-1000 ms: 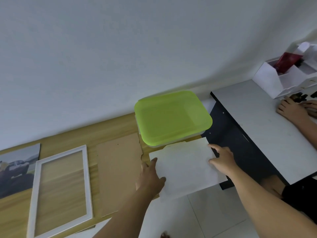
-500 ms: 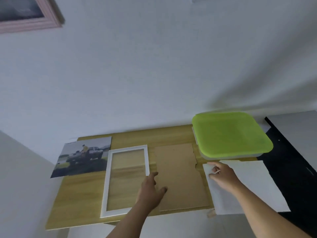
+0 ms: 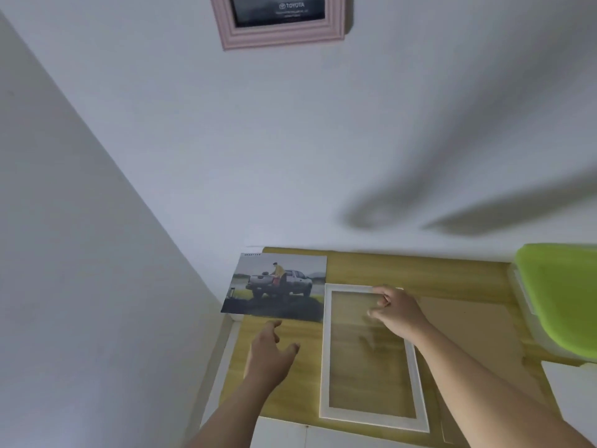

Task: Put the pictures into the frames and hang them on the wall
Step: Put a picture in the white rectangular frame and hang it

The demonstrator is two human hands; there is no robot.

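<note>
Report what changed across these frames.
Both hands left the white sheet and moved left. The right hand is now over the top of the white frame, fingers curled, grip unclear. The left hand hovers open over the table near the truck picture. The frame, picture, cardboard backing and green-lidded box stayed put.

White walls [image 3: 290,140] met in a corner at left; light wooden table [image 3: 420,270] pushed against the back wall, soft blurred shadows on that wall.
</note>
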